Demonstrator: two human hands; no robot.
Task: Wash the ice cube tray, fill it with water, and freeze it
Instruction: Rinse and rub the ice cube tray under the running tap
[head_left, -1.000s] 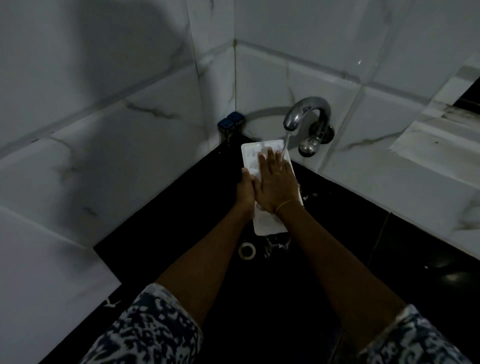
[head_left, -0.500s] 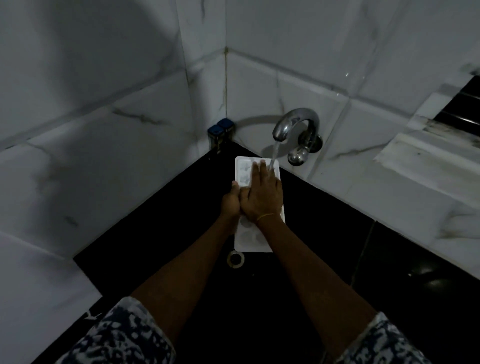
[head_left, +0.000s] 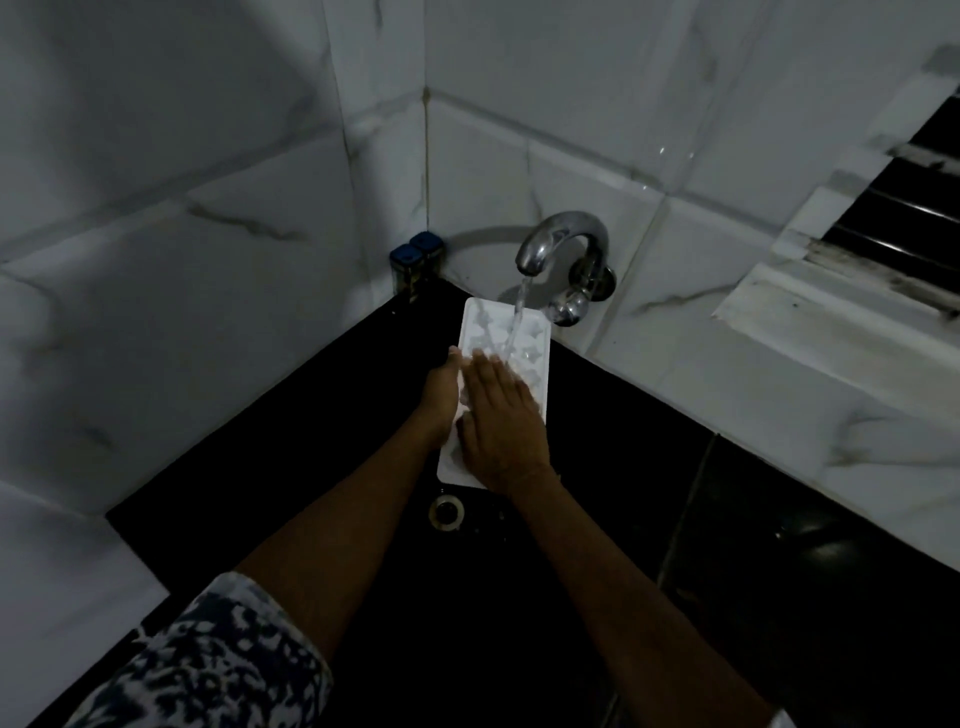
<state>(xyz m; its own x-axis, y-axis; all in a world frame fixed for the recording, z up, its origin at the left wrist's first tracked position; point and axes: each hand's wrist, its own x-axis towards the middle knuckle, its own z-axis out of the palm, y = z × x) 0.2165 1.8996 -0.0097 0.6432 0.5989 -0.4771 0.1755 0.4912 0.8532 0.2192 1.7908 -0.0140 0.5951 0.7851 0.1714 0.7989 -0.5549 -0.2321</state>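
A white ice cube tray (head_left: 527, 340) is held lengthwise above a black sink basin (head_left: 311, 467), its far end under the chrome tap (head_left: 558, 244). A stream of water (head_left: 519, 306) runs from the spout onto the tray's compartments. My left hand (head_left: 440, 395) grips the tray's left edge from the side. My right hand (head_left: 501, 426) lies flat on top of the tray's near half, fingers together and pointing toward the water. The tray's near end is partly hidden under that hand.
A round drain (head_left: 445, 512) sits in the basin just below the tray. Two small blue-capped containers (head_left: 415, 260) stand in the back corner. White marble-tiled walls (head_left: 208, 260) close in left and behind. A dark louvred window (head_left: 893, 218) is at the upper right.
My right hand has slid back along the tray toward me, uncovering more of the far compartments. The water now lands on the open tray ahead of my fingers.
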